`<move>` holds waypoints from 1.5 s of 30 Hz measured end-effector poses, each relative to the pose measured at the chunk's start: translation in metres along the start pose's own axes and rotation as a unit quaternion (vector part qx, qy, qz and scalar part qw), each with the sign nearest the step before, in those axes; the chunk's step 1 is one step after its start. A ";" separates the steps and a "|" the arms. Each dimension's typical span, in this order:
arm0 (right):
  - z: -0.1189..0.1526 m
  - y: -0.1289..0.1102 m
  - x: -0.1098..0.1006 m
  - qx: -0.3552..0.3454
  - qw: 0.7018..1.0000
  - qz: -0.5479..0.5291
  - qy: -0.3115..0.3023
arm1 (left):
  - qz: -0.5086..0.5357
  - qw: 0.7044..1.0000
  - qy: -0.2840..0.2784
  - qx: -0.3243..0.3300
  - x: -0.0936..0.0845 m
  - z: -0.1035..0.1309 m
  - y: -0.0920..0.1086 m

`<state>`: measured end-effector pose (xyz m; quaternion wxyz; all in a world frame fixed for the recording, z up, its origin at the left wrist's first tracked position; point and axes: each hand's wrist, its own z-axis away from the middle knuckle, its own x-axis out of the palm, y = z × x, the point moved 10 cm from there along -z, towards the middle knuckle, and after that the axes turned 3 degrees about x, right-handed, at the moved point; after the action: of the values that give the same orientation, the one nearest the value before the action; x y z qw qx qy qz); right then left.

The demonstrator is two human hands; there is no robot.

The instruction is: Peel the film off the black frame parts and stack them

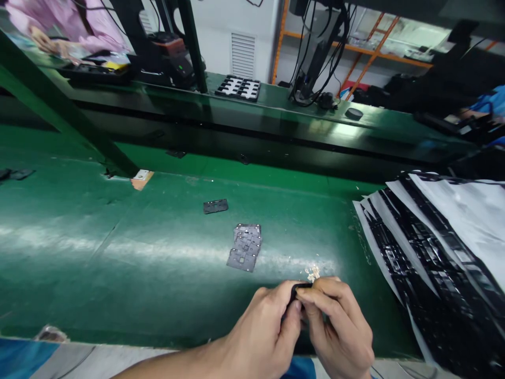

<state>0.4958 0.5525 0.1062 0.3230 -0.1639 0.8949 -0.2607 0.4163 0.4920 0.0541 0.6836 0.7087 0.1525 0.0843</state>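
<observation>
A small black part (303, 286) is between my two hands at the front edge of the green bench. My left hand (268, 326) is closed around its left side, thumb against it. The fingertips of my right hand (339, 321) pinch at its right side; most of the part is hidden by the fingers. Just beyond my right hand lies a little pile of pale bits (313, 272). Farther up and left are several overlapping flat dark grey plates (245, 247), with a single black plate (215, 206) behind them.
Stacked trays of black parts with white sheets (453, 252) fill the right side. A green post (79, 121) slants down to the bench (118, 273) at left. On the raised shelf stand a black-and-white tray (239, 88) and a monitor arm. A person in pink (94, 29) sits behind.
</observation>
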 end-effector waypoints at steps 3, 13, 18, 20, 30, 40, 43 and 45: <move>0.002 -0.001 -0.002 -0.003 1.000 -0.003 0.015 | -0.001 1.000 0.004 0.013 0.000 0.000 0.002; 0.003 0.002 0.004 -0.002 1.000 -0.001 -0.010 | -0.003 1.000 0.008 -0.003 0.000 0.001 0.000; 0.005 0.007 0.011 0.002 0.999 0.001 -0.046 | -0.027 0.999 0.009 -0.018 0.000 0.001 -0.004; 0.007 0.010 0.014 0.005 0.998 0.004 -0.062 | -0.025 0.999 0.011 -0.028 0.000 0.001 -0.008; 0.008 0.025 -0.004 0.033 0.996 0.005 -0.077 | 0.132 0.983 0.013 -0.127 0.007 0.002 -0.040; 0.053 0.133 -0.057 0.246 0.960 0.133 0.005 | 0.207 0.973 0.032 -0.100 -0.003 0.001 -0.035; 0.051 0.118 -0.046 0.255 0.964 0.078 -0.008 | 0.202 0.974 0.040 -0.095 -0.005 0.001 -0.034; 0.049 0.107 -0.038 0.280 0.960 0.011 -0.007 | 0.207 0.973 0.050 -0.093 -0.005 0.002 -0.034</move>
<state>0.5432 0.6387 0.0315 0.3649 -0.0586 0.7855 -0.4965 0.4082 0.4894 0.0208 0.7061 0.6528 0.0280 0.2730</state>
